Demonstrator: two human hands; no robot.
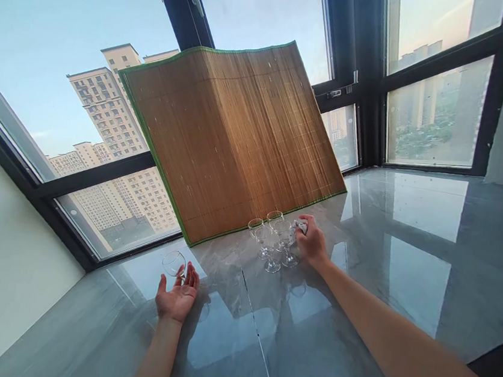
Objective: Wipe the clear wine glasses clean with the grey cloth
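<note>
My left hand [177, 301] is palm up over the glossy grey surface. A clear stemmed glass [174, 263] is tilted at its fingers, its stem appearing to run between them. My right hand [312, 242] is closed around a small grey-white thing [300, 225], perhaps a crumpled cloth, mostly hidden by the fingers. Just left of that hand, several clear stemmed glasses [272, 266] stand upright in a close cluster. Their bowls overlap from this angle.
Behind the glasses, a brown slatted mat [238, 144] with green edging leans against the window. Dark window frames [360, 68] border the grey tiled surface [380, 288], which reflects the light. A pale wall [0, 244] rises at the left.
</note>
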